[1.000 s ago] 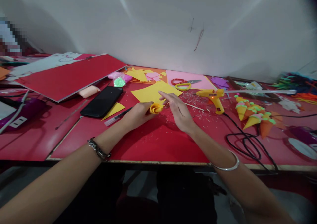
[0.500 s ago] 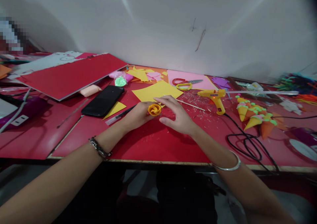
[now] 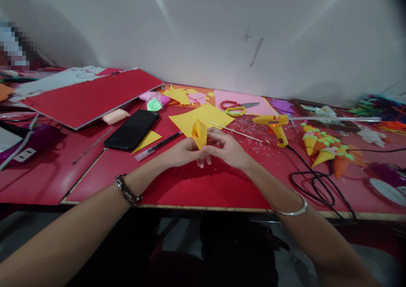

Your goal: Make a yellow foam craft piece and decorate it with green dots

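A rolled yellow paper cone (image 3: 199, 134) stands upright between my hands, its wide mouth up and its tip down. My left hand (image 3: 185, 152) is closed on its lower left side. From the right, my right hand (image 3: 226, 149) grips the cone near its tip, the thumbs close together. Behind the cone lies a yellow paper sheet (image 3: 182, 120), with a thin wooden stick (image 3: 244, 135) resting partly on it. Close to my left wrist is a pen (image 3: 158, 145) with a clear cap.
A black phone (image 3: 131, 130) lies at left, near a tilted red board (image 3: 95, 94). Scissors (image 3: 236, 107) rest on pink paper at the back. To the right are a yellow glue gun (image 3: 274, 126) with a looped cord and several decorated paper cones (image 3: 326, 149).
The cone has turned from showing its swirled open top toward me to standing upright. My right hand has come in from apart, fingers spread, and closed on it.
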`<action>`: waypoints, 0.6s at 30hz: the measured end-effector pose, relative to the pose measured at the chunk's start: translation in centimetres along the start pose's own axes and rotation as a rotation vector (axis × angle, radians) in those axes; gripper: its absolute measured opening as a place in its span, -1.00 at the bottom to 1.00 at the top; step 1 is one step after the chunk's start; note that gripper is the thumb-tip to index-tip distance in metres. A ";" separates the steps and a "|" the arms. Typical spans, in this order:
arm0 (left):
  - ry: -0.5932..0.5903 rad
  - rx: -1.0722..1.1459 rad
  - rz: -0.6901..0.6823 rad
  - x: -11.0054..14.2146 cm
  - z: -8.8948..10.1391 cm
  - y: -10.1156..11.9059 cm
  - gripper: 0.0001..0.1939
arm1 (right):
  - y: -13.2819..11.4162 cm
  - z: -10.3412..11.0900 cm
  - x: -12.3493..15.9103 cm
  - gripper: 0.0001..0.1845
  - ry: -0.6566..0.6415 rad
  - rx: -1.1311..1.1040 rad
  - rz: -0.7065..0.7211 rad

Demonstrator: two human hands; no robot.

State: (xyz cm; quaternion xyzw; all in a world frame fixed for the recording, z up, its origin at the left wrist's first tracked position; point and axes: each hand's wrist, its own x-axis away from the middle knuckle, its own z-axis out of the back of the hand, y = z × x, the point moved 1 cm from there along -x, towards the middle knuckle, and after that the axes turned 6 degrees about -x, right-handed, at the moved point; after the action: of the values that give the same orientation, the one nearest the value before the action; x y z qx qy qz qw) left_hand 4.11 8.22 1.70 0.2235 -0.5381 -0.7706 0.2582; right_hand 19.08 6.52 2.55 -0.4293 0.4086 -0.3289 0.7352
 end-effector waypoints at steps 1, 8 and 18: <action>0.007 0.006 0.008 0.0 0.0 -0.1 -0.65 | 0.1 -0.1 0.0 -0.75 0.005 -0.020 -0.014; 0.050 0.132 0.087 -0.2 -0.1 -0.4 -0.73 | 0.4 -0.1 -0.2 -0.78 0.133 -0.114 -0.076; 0.267 0.173 0.152 -0.6 0.5 -1.1 -0.64 | -0.1 -0.1 0.2 -0.62 0.190 0.105 0.137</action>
State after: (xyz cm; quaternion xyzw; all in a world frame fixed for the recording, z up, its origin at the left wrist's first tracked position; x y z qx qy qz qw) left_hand 4.09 9.24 0.84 0.3041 -0.5787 -0.6631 0.3646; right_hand 19.07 6.27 2.52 -0.3282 0.4868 -0.3381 0.7355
